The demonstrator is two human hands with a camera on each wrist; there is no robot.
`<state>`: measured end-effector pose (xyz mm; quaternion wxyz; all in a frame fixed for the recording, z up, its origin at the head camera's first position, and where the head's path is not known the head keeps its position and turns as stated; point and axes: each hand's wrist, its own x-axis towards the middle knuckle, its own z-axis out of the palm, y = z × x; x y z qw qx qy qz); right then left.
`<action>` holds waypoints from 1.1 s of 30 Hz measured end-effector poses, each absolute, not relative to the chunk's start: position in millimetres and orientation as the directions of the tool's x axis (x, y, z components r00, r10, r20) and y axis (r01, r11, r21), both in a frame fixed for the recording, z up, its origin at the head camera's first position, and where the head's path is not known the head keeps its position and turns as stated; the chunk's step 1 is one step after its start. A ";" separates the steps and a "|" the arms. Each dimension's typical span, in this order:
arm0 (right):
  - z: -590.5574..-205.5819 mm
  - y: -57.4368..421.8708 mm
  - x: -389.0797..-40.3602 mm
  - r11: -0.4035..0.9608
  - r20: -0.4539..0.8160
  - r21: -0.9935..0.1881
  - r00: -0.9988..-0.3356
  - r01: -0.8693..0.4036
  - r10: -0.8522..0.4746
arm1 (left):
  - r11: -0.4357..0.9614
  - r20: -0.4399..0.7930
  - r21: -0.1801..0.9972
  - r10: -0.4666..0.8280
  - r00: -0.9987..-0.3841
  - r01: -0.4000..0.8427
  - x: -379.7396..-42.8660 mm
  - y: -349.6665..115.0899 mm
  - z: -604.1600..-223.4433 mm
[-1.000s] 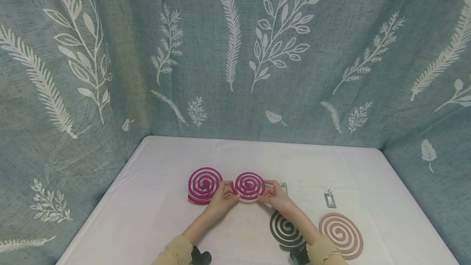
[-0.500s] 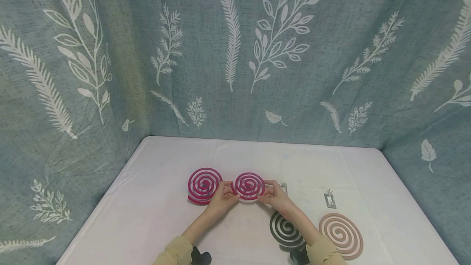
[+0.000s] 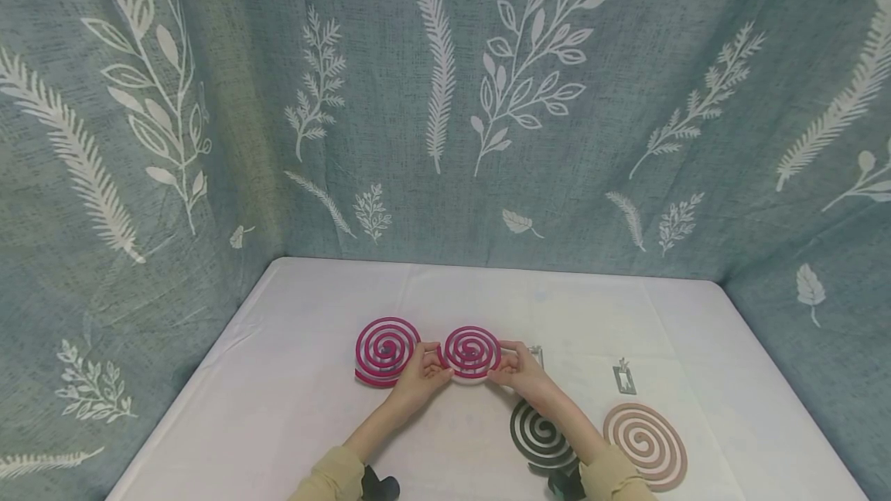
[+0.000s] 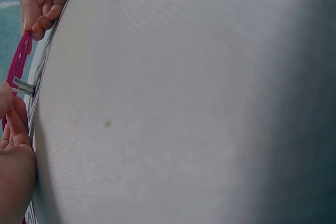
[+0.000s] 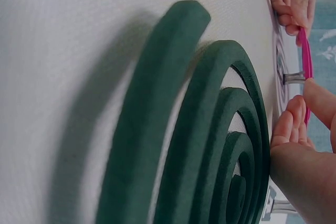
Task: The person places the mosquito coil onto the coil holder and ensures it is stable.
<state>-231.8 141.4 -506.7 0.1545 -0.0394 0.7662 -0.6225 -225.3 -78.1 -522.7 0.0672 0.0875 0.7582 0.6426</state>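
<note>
Both hands hold a pink-red mosquito coil (image 3: 470,350) level above the table, one at each side. My left hand (image 3: 421,374) pinches its left edge between thumb and fingers. On the opposite edge, my right hand (image 3: 524,372) does the same. Under the coil stands a small metal coil stand (image 5: 294,77), its top at or close to the coil's underside; whether they are fixed together I cannot tell. A second pink-red coil (image 3: 388,349) lies just left of my left hand, partly covered by it, with something grey showing through its middle.
A dark green coil (image 3: 545,431) lies partly beneath the right forearm. To its right are a tan coil (image 3: 643,443) and a flat metal stand (image 3: 625,377). Another metal piece (image 3: 537,354) shows behind the right hand. A leaf-patterned curtain (image 3: 445,99) surrounds the white table (image 3: 278,377).
</note>
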 end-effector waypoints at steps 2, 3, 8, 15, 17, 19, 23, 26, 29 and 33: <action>-506.3 141.6 -231.9 0.223 -0.185 -0.966 -0.949 0.128 -0.254 | 0.160 0.014 0.986 0.219 -0.976 0.050 -225.8 -78.1 -523.3; -506.4 141.6 -232.0 0.223 -0.183 -0.967 -0.950 0.126 -0.254 | 0.160 0.017 0.986 0.219 -0.976 0.053 -225.9 -78.1 -523.5; -506.7 141.7 -232.7 0.214 -0.181 -0.969 -0.949 0.126 -0.258 | 0.164 0.023 0.985 0.217 -0.976 0.059 -226.5 -78.1 -524.0; -507.3 142.0 -233.9 0.199 -0.180 -0.972 -0.947 0.128 -0.268 | 0.157 0.017 0.986 0.216 -0.976 0.052 -226.5 -77.9 -523.1; -507.3 142.0 -233.6 0.204 -0.185 -0.970 -0.947 0.133 -0.264 | 0.152 0.013 0.987 0.216 -0.976 0.047 -226.9 -77.9 -523.1; -507.9 142.0 -233.2 0.213 -0.188 -0.968 -0.947 0.133 -0.260 | 0.151 0.011 0.988 0.218 -0.976 0.045 -227.3 -78.0 -523.4; -509.6 141.9 -232.9 0.222 -0.189 -0.966 -0.947 0.133 -0.258 | 0.151 0.015 0.987 0.221 -0.975 0.049 -226.8 -78.1 -523.2; -509.9 141.4 -233.5 0.222 -0.192 -0.966 -0.948 0.136 -0.253 | 0.149 0.014 0.988 0.222 -0.975 0.048 -226.8 -78.2 -522.9; -509.6 141.2 -234.1 0.219 -0.196 -0.965 -0.948 0.142 -0.249 | 0.147 0.016 0.988 0.224 -0.975 0.050 -226.6 -78.3 -522.4; -508.7 141.8 -233.9 0.218 -0.193 -0.966 -0.947 0.138 -0.257 | 0.147 0.016 0.988 0.222 -0.975 0.050 -226.7 -78.2 -522.5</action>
